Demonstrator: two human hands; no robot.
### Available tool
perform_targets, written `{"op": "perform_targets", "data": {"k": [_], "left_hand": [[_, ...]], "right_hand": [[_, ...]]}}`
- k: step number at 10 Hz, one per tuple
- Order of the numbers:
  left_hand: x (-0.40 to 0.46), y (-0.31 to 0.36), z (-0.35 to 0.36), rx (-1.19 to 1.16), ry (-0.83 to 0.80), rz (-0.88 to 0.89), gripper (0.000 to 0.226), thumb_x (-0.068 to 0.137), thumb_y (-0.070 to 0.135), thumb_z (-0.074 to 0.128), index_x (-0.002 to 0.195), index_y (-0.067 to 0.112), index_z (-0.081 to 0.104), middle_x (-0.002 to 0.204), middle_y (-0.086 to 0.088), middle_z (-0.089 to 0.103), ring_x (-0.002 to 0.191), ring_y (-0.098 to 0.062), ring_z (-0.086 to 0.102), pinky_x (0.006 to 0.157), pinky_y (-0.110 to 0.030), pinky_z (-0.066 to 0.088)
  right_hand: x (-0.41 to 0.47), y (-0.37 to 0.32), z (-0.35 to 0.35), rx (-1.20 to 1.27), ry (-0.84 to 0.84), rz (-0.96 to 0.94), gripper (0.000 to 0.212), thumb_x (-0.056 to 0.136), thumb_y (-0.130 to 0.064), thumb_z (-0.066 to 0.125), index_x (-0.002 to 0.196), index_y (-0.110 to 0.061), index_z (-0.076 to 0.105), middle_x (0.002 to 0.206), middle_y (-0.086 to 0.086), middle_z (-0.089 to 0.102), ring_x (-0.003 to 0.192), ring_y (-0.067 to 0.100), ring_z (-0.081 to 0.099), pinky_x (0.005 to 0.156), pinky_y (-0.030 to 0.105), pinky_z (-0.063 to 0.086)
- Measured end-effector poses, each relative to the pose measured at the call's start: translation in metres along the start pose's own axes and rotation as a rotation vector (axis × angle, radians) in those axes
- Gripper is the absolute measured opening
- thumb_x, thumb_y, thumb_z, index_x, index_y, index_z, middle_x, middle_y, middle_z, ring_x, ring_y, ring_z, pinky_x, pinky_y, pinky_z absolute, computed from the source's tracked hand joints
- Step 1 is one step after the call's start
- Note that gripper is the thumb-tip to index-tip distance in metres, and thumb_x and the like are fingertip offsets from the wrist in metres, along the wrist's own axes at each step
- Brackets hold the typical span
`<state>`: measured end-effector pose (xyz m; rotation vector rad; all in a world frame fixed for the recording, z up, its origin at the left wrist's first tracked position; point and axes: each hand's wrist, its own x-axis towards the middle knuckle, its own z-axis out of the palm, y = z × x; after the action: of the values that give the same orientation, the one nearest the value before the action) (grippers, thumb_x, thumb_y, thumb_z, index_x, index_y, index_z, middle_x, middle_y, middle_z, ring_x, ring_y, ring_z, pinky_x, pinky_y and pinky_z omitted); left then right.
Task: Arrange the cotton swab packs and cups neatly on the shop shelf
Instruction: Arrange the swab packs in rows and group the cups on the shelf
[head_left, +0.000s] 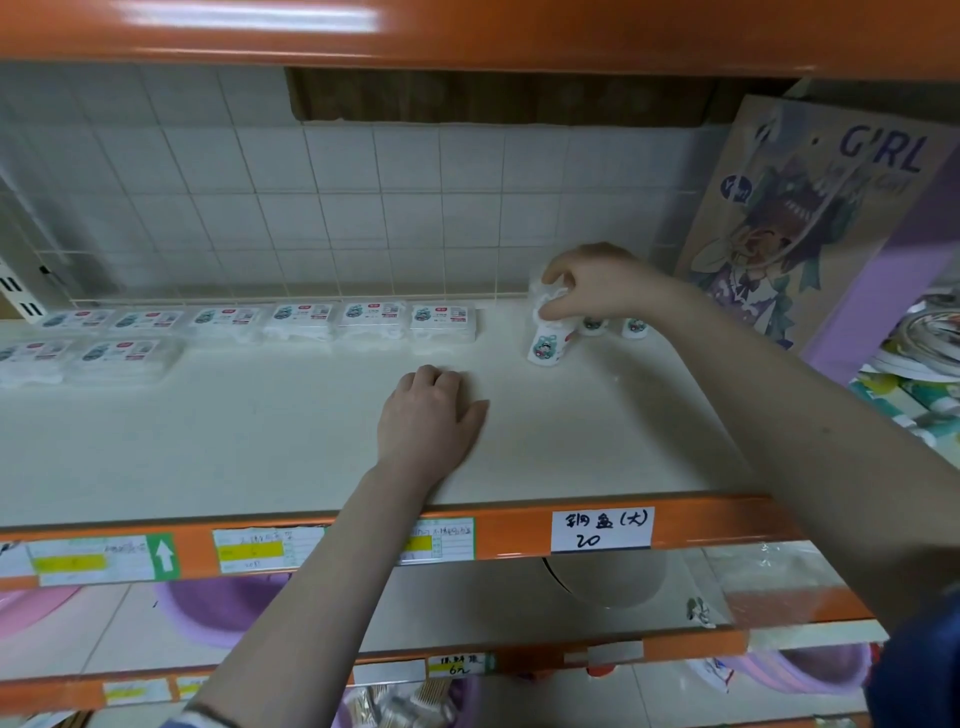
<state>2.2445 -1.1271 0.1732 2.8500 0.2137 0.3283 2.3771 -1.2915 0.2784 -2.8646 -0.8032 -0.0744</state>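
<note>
White cup pinched in my right hand at the back of the shelf

My right hand (592, 283) curls its fingers (553, 310) round the top of a small white cup (546, 349) printed with a cartoon figure, which tilts on the pale shelf (291, 441); two more cups (635, 327) stand just behind my wrist. My left hand (428, 415) rests knuckles-up on the shelf, fingers folded under and holding nothing. Flat cotton swab packs (371, 318) lie side by side in a row along the back wire grid, with two more packs (124, 356) in front at the far left
</note>
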Motion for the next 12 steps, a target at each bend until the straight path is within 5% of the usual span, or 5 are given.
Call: {"op": "perform_targets", "data": {"k": [2, 12], "left_hand": [[0.000, -0.001, 0.001, 0.000, 0.002, -0.001, 0.050, 0.093, 0.047, 0.045, 0.129, 0.012, 0.051, 0.132, -0.008, 0.048, 0.121, -0.027, 0.042, 0.096, -0.033, 0.035], [0.001, -0.001, 0.003, -0.021, 0.047, 0.003, 0.050, 0.093, 0.047, 0.045, 0.129, 0.012, 0.051, 0.132, -0.007, 0.048, 0.122, -0.027, 0.042, 0.097, -0.033, 0.035]], "right_hand": [[0.005, -0.002, 0.003, -0.029, 0.033, 0.064, 0.043, 0.078, -0.037, 0.064, 0.113, -0.012, 0.059, 0.112, 0.008, 0.059, 0.101, 0.026, 0.055, 0.088, 0.035, 0.048], [0.001, 0.001, 0.019, -0.133, 0.163, 0.027, 0.042, 0.085, -0.038, 0.057, 0.114, -0.007, 0.060, 0.113, 0.017, 0.054, 0.103, 0.032, 0.053, 0.083, 0.033, 0.044]]}}
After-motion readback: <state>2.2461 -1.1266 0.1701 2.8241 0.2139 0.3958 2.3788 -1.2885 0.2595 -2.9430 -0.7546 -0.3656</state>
